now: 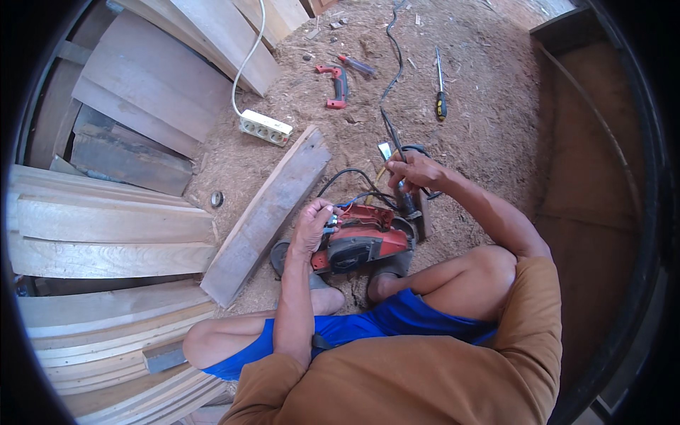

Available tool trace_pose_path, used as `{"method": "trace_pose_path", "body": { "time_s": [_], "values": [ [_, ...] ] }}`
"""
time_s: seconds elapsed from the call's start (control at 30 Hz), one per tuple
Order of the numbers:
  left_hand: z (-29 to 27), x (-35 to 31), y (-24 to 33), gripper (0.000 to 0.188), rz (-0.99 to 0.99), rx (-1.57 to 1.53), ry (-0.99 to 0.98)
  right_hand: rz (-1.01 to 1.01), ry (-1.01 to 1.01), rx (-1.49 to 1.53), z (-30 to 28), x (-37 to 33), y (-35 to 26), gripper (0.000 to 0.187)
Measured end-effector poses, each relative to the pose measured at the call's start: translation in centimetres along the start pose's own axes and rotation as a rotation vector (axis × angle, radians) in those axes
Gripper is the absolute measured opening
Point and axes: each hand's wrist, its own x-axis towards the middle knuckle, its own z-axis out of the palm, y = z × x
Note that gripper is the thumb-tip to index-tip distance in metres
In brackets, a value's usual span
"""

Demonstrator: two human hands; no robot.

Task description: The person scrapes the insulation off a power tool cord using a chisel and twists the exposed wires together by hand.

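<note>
1. Sawdust-strewn ground (489, 142): soft, brown and fibrous, ready to swallow dropped screws, so small parts would be safer in a tray.
2. Wooden plank (265, 216): straight, rough-sawn and greyish, slanting just left of the tool.
3. Power tool (379, 246): red and black moulded plastic, rounded, its top housing open. It lies in front of the person's folded legs, near the middle; bracing it steady should spare the wiring any tugs.
4. Right hand (419, 172): beyond the tool's right end, fingers curled together on a dark slender piece (398, 145) (cord or tool shaft, I cannot tell which). A light grip would serve best.
5. Power strip (265, 128): a pale plastic block with round sockets, far left of the tool.
6. Left hand (312, 223): at the tool's left end, thumb and fingertips clamped on a small part.
7. Handle piece (338, 88): red and black, curved, on the far side.
8. Thin wires (347, 206): blue and orange, flexible; best guided without sharp bends.
9. Small part (332, 220): pale and shiny, mostly hidden by fingers.
</note>
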Motion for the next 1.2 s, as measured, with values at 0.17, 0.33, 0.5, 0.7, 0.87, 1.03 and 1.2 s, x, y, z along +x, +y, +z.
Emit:
{"method": "trace_pose_path", "body": {
  "time_s": [0.17, 0.33, 0.5, 0.7, 0.87, 1.03, 1.2],
  "values": [
    [-0.3, 0.0, -0.4, 0.013, 0.007, 0.005, 0.006, -0.101, -0.016, -0.187, 0.4, 0.4, 0.4, 0.065],
    [-0.4, -0.4, -0.3, 0.013, -0.005, -0.043, -0.013, -0.322, 0.161, -0.268, 1.3, -0.2, 0.0, 0.059],
    [-0.7, -0.1, -0.8, 0.012, 0.005, -0.086, -0.022, -0.405, 0.059, -0.475, -1.9, -1.2, -3.7, 0.051],
    [0.0, -0.4, -0.6, 0.011, 0.035, -0.183, -0.025, -0.295, 0.072, -0.393, 2.8, -2.1, -9.6, 0.045],
    [0.5, -0.5, 0.1, 0.012, 0.041, -0.218, -0.056, -0.612, 0.176, -0.460, 8.3, -1.3, -7.1, 0.042],
    [0.4, -0.2, -0.1, 0.013, 0.028, -0.114, -0.065, -0.518, 0.221, -0.349, 10.4, -1.8, -4.7, 0.033],
    [0.2, -0.6, -0.3, 0.012, 0.005, -0.105, -0.081, -0.494, 0.159, -0.254, 10.2, -0.7, -2.8, 0.018]
  ]
}}
